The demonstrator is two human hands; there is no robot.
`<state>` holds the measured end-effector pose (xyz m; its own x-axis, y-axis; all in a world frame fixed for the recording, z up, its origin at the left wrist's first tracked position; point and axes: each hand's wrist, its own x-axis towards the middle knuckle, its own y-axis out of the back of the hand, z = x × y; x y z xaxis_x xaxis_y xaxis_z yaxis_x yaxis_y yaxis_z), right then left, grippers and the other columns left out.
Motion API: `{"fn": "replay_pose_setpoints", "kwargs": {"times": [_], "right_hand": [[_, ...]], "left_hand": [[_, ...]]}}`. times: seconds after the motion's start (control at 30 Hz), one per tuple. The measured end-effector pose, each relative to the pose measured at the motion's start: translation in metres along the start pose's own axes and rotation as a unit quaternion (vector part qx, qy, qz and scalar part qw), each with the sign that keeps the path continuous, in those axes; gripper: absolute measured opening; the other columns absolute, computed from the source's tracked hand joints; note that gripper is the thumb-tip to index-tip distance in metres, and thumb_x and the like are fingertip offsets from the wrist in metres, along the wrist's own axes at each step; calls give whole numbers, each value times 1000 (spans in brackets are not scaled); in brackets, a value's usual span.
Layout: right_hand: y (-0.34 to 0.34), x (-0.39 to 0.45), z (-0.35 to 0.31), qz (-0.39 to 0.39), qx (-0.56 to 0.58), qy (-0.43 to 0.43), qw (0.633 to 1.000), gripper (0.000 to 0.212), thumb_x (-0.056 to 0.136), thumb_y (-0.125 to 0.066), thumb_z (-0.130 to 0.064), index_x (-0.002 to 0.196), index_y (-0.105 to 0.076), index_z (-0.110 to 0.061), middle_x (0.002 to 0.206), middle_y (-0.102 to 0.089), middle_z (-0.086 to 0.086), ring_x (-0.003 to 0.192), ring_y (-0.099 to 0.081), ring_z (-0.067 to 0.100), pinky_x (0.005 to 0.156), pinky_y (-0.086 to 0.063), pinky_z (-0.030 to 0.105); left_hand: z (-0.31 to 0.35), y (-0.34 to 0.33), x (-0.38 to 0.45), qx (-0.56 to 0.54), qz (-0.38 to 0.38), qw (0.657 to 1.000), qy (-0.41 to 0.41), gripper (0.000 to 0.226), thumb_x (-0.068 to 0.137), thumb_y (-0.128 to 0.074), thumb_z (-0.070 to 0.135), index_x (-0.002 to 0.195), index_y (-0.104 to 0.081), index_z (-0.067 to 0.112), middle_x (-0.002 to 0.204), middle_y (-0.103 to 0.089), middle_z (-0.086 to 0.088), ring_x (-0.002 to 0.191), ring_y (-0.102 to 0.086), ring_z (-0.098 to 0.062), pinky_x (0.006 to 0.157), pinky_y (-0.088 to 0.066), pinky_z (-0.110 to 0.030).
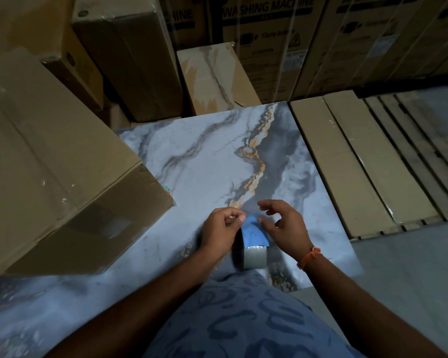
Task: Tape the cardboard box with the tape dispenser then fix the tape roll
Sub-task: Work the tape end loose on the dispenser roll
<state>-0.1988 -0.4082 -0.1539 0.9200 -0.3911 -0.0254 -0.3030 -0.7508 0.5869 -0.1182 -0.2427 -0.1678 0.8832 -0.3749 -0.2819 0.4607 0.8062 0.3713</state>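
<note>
A blue tape dispenser with a clear tape roll stands near the front of the marble-patterned table. My left hand pinches the dispenser's front end between thumb and fingers. My right hand hovers at its right side, fingers spread, thumb tip touching the blue body. The cardboard box, with clear tape along its top seam, sits on the table to the left, apart from both hands.
Large cartons and washing machine boxes are stacked behind the table. Flat cardboard packs lie along the right edge. A small opened carton stands just behind the table's far edge.
</note>
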Motion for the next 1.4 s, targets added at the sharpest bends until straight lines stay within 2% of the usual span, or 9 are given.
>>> {"fn": "replay_pose_setpoints", "kwargs": {"times": [0.13,0.23,0.4,0.57,0.73,0.83,0.97,1.2,1.4], "right_hand": [[-1,0,3,-8,67,-42,997,15,85,-76,-21,100,-75,-22,104,-71,-8,94,-65,9,70,-55,24],[-3,1,5,-6,125,-66,990,5,88,-73,-16,90,-77,-16,93,-75,-3,89,-68,12,78,-57,30],[-7,-2,6,-9,175,-96,980,9,91,-70,-17,88,-77,-12,87,-76,4,87,-70,22,82,-55,31],[-11,-1,5,-2,149,-98,984,12,89,-71,-18,82,-77,-11,88,-72,6,89,-67,21,83,-54,32],[-14,1,1,13,194,-142,971,19,90,-69,-14,73,-74,-7,81,-72,10,77,-66,18,76,-54,37],[-14,2,0,15,203,-154,967,28,91,-69,-14,63,-71,-11,68,-68,7,66,-61,14,69,-52,38],[-14,2,-3,11,201,-159,966,26,91,-68,-13,68,-73,-2,76,-72,19,68,-63,15,70,-54,38],[-16,4,1,5,166,-178,970,29,90,-69,-17,65,-72,-3,66,-69,14,61,-59,13,64,-51,36],[-21,2,1,15,110,-199,974,40,88,-69,-29,61,-68,0,61,-65,21,55,-56,18,55,-43,31]], "left_hand": [[0,-1,1,-3,-3,1000,13,7,92,-71,20,91,-77,17,98,-76,-2,85,-71,-17,83,-58,-34],[2,0,1,-20,-5,999,26,7,93,-71,21,92,-77,17,92,-77,1,82,-70,-14,82,-57,-31],[7,0,-1,-40,4,998,42,9,92,-73,22,96,-79,18,94,-79,2,90,-74,-14,85,-59,-30],[5,1,-2,-43,21,998,47,6,88,-77,23,94,-80,22,90,-79,7,86,-73,-8,85,-60,-27],[5,1,0,-72,21,993,90,11,87,-79,25,97,-79,20,71,-72,7,62,-65,-8,77,-60,-31],[4,3,2,-90,9,989,117,6,87,-79,25,91,-79,21,76,-78,-1,59,-68,-12,68,-59,-29],[7,4,2,-111,-10,984,139,4,88,-77,21,85,-78,18,77,-77,-5,57,-67,-10,57,-47,-19],[5,1,2,-99,-12,981,169,10,88,-76,24,87,-79,15,71,-73,-11,58,-59,-12,63,-46,-23],[7,-2,0,-103,-7,975,198,17,88,-75,22,76,-78,10,56,-64,-2,52,-53,-13,62,-44,-24]]}}
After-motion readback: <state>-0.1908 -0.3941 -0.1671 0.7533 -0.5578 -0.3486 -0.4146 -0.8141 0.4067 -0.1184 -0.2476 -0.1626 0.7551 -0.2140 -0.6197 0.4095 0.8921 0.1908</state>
